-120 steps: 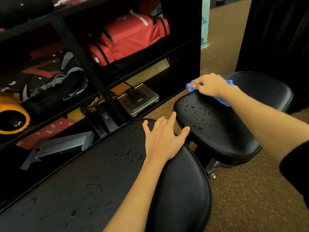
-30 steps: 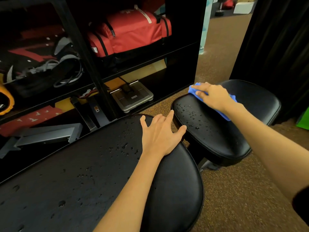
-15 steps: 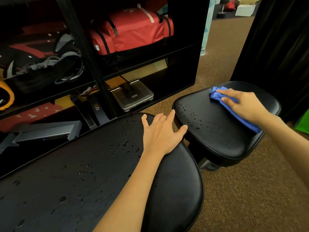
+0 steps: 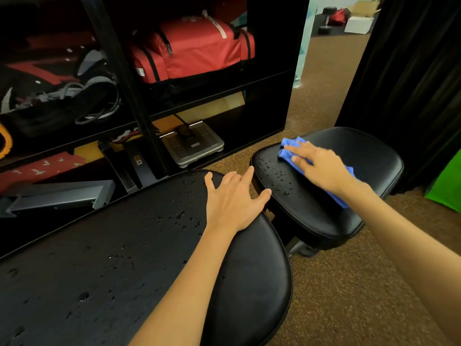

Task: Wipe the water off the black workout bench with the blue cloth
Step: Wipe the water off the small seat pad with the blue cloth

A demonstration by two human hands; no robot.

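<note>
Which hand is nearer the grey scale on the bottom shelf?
Left. The left hand rests on the long pad near the scale; the right hand presses the blue cloth farther right.

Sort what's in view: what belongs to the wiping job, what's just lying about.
Job: blue cloth, right hand pressing it, seat pad, water drops, long pad, left hand resting there.
Lying about: red bag, scale, dumbbell.

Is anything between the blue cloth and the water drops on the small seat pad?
Nothing visible. The right hand presses the crumpled blue cloth on the small black padded seat; the water drops lie on bare padding beside it. The left hand rests on the long black pad.
</note>
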